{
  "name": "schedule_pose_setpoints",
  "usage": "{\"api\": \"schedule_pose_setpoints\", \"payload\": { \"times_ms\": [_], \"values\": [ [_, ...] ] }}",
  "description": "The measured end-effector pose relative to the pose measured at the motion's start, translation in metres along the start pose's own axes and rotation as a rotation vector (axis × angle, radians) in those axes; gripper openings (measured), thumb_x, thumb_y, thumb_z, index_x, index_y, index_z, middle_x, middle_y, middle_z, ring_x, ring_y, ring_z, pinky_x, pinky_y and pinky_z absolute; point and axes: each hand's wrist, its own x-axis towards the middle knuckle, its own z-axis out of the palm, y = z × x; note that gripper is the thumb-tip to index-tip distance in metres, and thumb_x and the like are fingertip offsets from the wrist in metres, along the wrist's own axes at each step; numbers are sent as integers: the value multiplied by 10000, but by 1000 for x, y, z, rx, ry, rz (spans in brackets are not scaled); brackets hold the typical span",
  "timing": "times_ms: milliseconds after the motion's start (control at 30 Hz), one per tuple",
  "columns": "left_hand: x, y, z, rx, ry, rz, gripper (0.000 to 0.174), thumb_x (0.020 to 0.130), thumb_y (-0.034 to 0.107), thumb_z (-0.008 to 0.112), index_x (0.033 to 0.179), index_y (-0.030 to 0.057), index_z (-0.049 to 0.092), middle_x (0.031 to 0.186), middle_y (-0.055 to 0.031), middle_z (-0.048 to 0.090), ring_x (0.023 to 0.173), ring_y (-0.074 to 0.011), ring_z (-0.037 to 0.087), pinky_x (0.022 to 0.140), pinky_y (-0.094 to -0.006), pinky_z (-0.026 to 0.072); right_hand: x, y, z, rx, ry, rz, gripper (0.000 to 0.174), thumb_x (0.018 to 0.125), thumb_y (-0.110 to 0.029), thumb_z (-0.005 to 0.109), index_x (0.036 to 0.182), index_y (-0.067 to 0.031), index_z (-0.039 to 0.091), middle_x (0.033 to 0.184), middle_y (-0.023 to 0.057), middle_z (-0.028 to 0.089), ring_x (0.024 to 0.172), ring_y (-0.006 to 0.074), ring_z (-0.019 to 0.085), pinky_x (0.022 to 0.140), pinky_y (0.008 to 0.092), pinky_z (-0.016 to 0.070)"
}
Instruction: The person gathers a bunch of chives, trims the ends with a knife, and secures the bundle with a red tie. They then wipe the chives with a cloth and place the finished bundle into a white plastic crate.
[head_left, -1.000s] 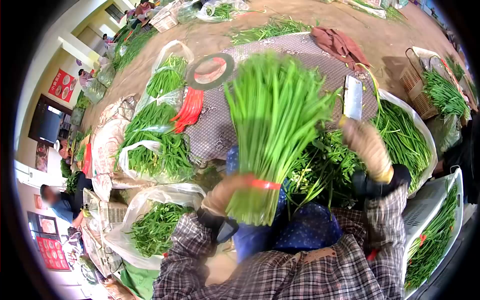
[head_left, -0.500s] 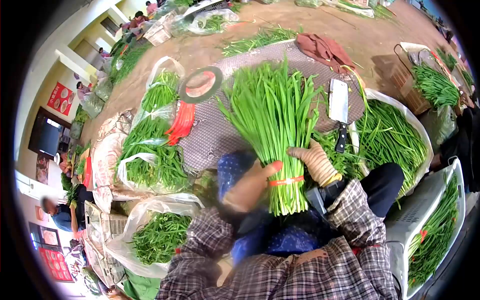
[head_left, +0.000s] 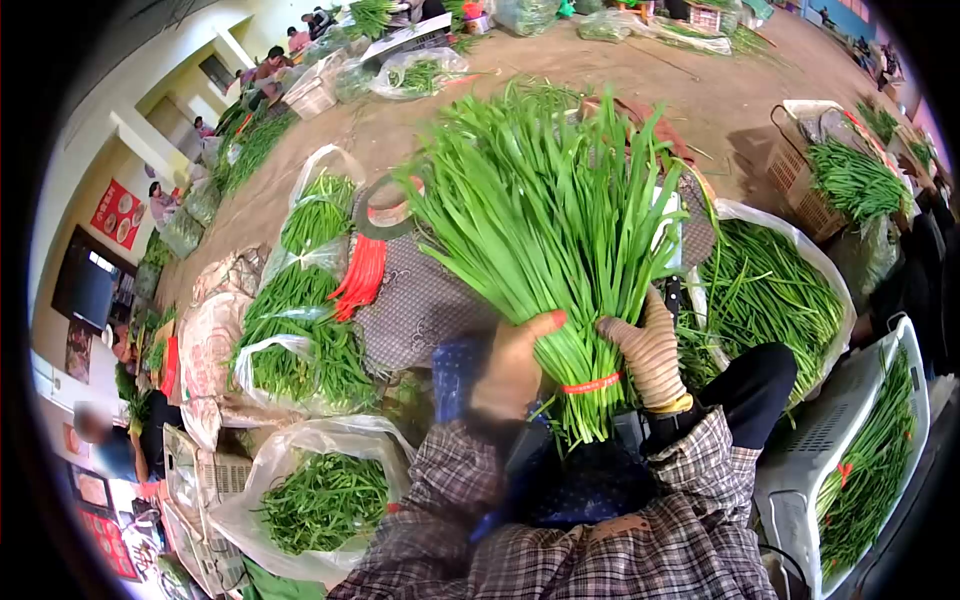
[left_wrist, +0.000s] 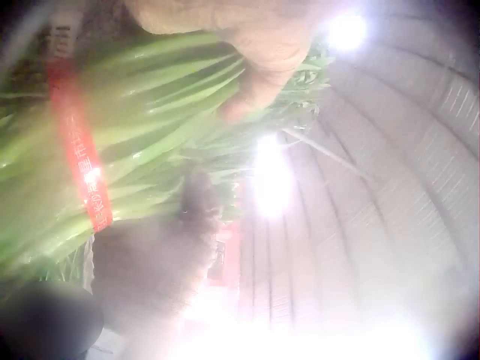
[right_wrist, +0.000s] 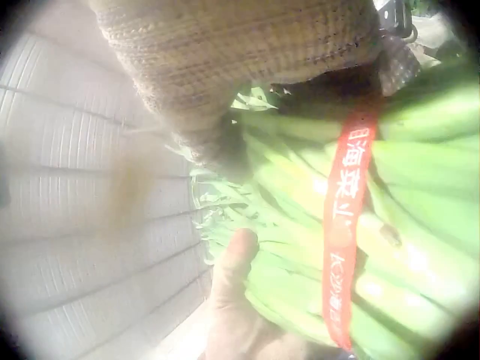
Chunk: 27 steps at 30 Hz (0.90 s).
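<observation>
A big bunch of garlic chives [head_left: 545, 230] stands between my two hands, leaf ends fanned up and away, cut stalk ends down over my lap. A red printed band [head_left: 592, 384] circles its lower stalks. My bare left hand [head_left: 512, 368] grips it from the left, just above the band, thumb across the front. From the right, my right hand [head_left: 652, 357] in a striped knit glove holds it with the thumb on the stalks. In the right wrist view the glove [right_wrist: 240, 45] and the left thumb [right_wrist: 238, 251] lie on opposite sides of the bunch.
Behind the leaves, a cleaver [head_left: 667, 228] lies on a patterned round surface [head_left: 410, 300]. Red ties [head_left: 358, 278] and a tape roll [head_left: 388, 208] are to the left. Bags of chives [head_left: 770, 290] stand on both sides, with a white crate [head_left: 800, 475] at right.
My right hand has left the cleaver's handle and come over to the bunch. Since then both hands have lifted the bunch nearer, its leaves now covering much of the cleaver.
</observation>
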Motion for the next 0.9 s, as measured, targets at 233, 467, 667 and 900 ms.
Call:
{"api": "schedule_pose_setpoints", "payload": {
  "times_ms": [233, 467, 667, 900],
  "values": [
    [-18, 7, 21, 78, -17, 21, 391, 820, 21, 617, 1209, -20, 607, 1165, -128, 649, 1084, -240, 606, 963, -357, 482, 17, 11, 2, -108, 39, -55, 509, 782, -15, 754, 1238, 55, 540, 1073, 111, 676, 920, 196, 646, 850, 298, 529],
    [-13, 8, 15, -357, -180, -101, 403, 874, 11, 604, 1274, -12, 560, 1177, -136, 658, 1059, -250, 638, 957, -370, 497, 15, 32, -20, 140, 126, 26, 402, 805, -44, 751, 1159, 37, 580, 1021, 106, 691, 856, 205, 653, 793, 309, 539],
    [1, -19, -10, -157, -93, -127, 397, 867, 28, 593, 1262, -12, 574, 1181, -163, 661, 1074, -238, 631, 977, -355, 484, 17, 34, -29, 272, 163, 90, 426, 811, -74, 753, 1156, 76, 553, 1042, 130, 694, 919, 219, 658, 848, 325, 538],
    [-14, 7, 5, -321, -126, -181, 463, 890, 77, 586, 1334, -14, 490, 1211, -133, 640, 1063, -239, 628, 999, -388, 492, 24, 30, -34, 358, 112, 93, 430, 797, -94, 784, 1158, 26, 586, 1059, 109, 695, 909, 205, 661, 826, 329, 547]
  ]
}}
